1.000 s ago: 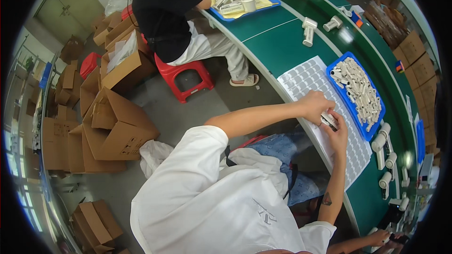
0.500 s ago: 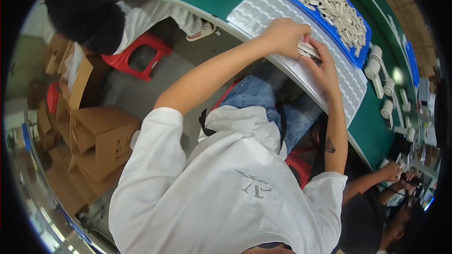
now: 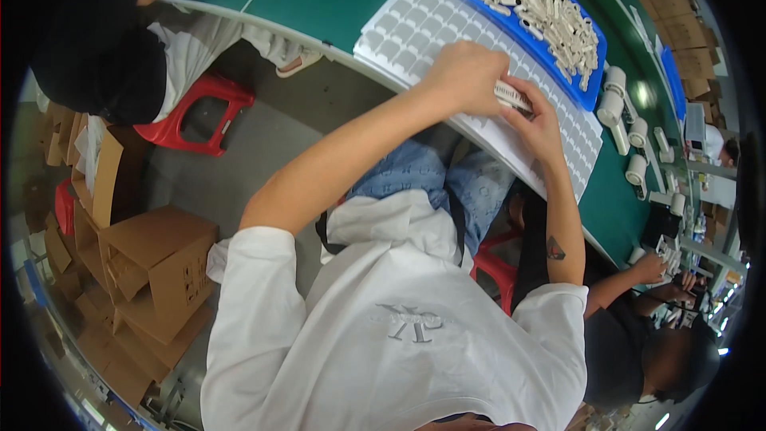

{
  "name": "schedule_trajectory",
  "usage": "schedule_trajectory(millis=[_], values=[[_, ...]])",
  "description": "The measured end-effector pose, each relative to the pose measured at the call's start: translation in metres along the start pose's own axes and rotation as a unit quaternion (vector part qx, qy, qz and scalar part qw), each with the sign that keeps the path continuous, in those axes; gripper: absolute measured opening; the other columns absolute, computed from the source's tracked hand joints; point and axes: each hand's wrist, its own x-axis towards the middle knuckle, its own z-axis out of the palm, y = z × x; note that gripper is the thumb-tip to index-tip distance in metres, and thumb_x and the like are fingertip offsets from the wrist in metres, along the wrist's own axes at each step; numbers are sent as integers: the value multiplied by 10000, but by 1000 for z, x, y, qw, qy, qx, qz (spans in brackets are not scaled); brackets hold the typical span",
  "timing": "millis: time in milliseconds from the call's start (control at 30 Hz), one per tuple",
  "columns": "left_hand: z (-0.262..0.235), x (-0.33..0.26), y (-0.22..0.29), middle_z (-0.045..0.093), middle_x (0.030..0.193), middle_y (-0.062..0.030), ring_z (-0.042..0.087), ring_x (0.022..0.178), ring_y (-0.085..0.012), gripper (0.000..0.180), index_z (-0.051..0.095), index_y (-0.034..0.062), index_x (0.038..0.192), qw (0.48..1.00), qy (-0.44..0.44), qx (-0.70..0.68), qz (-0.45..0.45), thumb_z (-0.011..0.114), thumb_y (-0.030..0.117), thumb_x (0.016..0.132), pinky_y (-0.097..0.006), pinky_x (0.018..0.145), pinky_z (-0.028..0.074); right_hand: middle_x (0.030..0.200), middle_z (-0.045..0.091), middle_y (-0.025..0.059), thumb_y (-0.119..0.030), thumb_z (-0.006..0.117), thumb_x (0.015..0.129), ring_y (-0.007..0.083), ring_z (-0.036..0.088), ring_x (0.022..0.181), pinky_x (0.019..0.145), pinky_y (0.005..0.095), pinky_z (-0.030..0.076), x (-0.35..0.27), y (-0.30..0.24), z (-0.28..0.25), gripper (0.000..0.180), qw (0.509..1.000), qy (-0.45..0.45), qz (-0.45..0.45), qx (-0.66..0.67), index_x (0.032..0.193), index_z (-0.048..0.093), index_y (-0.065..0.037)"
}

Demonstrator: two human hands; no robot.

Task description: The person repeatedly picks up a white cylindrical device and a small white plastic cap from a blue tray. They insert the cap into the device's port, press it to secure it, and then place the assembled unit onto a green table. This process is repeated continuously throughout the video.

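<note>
While gripping a white part [image 3: 511,95] between the curled left hand [image 3: 471,73] and right hand [image 3: 541,118] over the patterned sheet [image 3: 415,20], seems midway through this one. Judging by the blue tray [image 3: 590,99] heaped with pale pieces [image 3: 550,20], probably leaves plenty to do; cannot tell finished from unfinished.

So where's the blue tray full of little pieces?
In the head view, the blue tray is near the top, right of centre, on the green table, beyond the left hand and right hand, along the grey gridded sheet.
</note>
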Motion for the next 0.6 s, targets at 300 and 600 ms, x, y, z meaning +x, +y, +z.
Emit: schedule_trajectory(millis=[300,600], values=[[-48,-6,-34,707,932,-117,678,844,-228,477,660,24,1084,928,171,-332,-8,816,246,692,-322,767,527,1137,610,119,-63,682,823,250,593,1057,920,344,469,-27,-17,-18,365,981,174,27,-87,1182,624,-26],[-51,-4,-42,663,1003,-186,668,918,-218,536,456,-93,1276,825,229,-515,-53,625,262,911,-342,797,552,947,587,117,-85,713,803,268,570,845,756,354,477,-7,-27,2,302,952,135,31,-274,1093,676,-10]])
